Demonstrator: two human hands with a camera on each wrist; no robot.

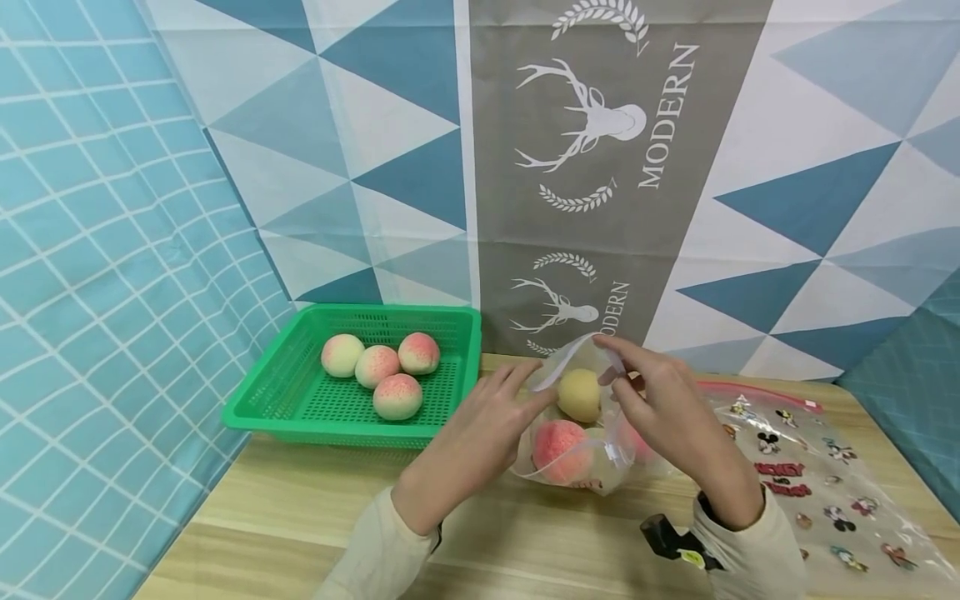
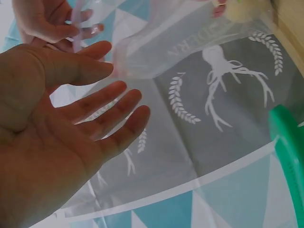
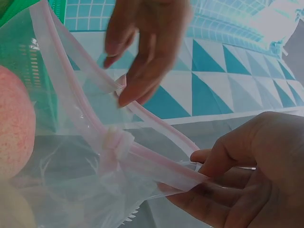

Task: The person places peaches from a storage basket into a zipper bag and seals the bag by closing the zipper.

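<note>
A clear zip-lock bag (image 1: 615,475) with a pink zip strip stands on the table, its mouth apart. Inside it are a yellow fruit (image 1: 580,395), a pink peach (image 1: 558,450) and another pinkish fruit partly behind the right hand. My right hand (image 3: 251,175) pinches one corner of the bag's mouth between thumb and fingers. At the opposite side of the mouth is my left hand (image 2: 71,104), its fingers loosely extended and its thumb apart from the index finger. In the right wrist view, the left fingertips (image 3: 126,97) come close to the zip edge.
A green plastic basket (image 1: 258,392) with several peaches (image 1: 398,397) stands at the left. Flat on the table (image 1: 285,508) at the right lies another zip bag (image 1: 840,517) printed with cartoon figures. Patterned cloth (image 1: 405,150) rises behind the table.
</note>
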